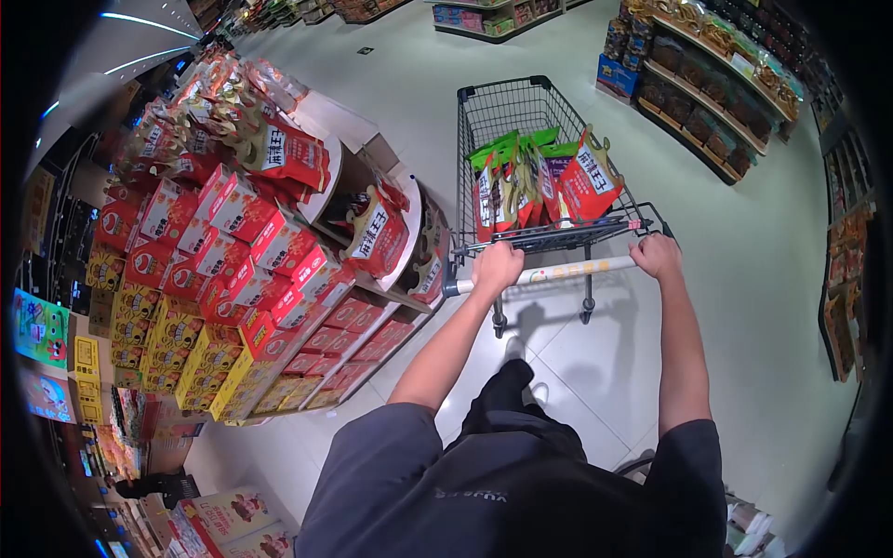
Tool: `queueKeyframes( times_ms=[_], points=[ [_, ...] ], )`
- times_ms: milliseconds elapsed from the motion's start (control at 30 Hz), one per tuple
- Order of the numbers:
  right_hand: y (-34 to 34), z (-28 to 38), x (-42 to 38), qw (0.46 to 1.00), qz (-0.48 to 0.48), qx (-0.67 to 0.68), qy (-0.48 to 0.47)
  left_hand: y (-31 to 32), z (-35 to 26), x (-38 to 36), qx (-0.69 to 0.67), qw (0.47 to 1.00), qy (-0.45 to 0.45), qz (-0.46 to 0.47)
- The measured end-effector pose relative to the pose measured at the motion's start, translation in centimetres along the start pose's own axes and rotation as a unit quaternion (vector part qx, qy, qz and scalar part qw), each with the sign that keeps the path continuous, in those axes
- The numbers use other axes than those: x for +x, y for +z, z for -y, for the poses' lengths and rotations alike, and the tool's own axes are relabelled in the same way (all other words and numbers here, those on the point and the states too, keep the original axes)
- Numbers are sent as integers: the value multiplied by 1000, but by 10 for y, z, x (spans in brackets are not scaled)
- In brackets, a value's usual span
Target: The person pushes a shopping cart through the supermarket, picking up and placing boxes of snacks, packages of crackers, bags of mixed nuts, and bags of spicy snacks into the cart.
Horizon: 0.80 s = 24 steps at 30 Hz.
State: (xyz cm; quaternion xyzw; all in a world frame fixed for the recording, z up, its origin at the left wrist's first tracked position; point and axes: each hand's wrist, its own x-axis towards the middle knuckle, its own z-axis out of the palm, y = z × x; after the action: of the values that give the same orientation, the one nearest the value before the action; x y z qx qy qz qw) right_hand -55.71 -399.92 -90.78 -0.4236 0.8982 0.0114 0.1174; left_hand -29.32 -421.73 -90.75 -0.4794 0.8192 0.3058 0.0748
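Observation:
A wire shopping cart [484, 110] stands in front of me, its pale handle bar [577, 268] running across at waist height. My left hand [498, 266] is wrapped round the left part of that bar. Near the bar's right end, my right hand [657, 255] grips it too. Several snack bags lie in the cart's rear part: red and white bags [588, 181] with dark lettering, a purple bag [558, 167] and bright green bags [498, 149]. The palm sides of both hands are hidden.
Close on the left rises a display of red snack boxes [219, 251], yellow boxes [177, 349] and red bags [288, 153]. Shelves of packaged goods [707, 102] stand at the far right, with another shelf unit [498, 19] ahead. Pale tiled floor [409, 84] lies between them.

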Motion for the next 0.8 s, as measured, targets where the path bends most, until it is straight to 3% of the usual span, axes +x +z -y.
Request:
queueKeyframes(
  times_ms=[100,167,800],
  points=[
    [4,-5,56,1000,13,2,-13,-11,-13,41,-4,1000,-11,7],
    [2,-7,72,999,42,-22,-9,-17,-16,56,-1,998,-10,58],
    [-4,-24,350,996,19,-10,-87,-45,-56,290,-56,997,-35,38]
  ],
)
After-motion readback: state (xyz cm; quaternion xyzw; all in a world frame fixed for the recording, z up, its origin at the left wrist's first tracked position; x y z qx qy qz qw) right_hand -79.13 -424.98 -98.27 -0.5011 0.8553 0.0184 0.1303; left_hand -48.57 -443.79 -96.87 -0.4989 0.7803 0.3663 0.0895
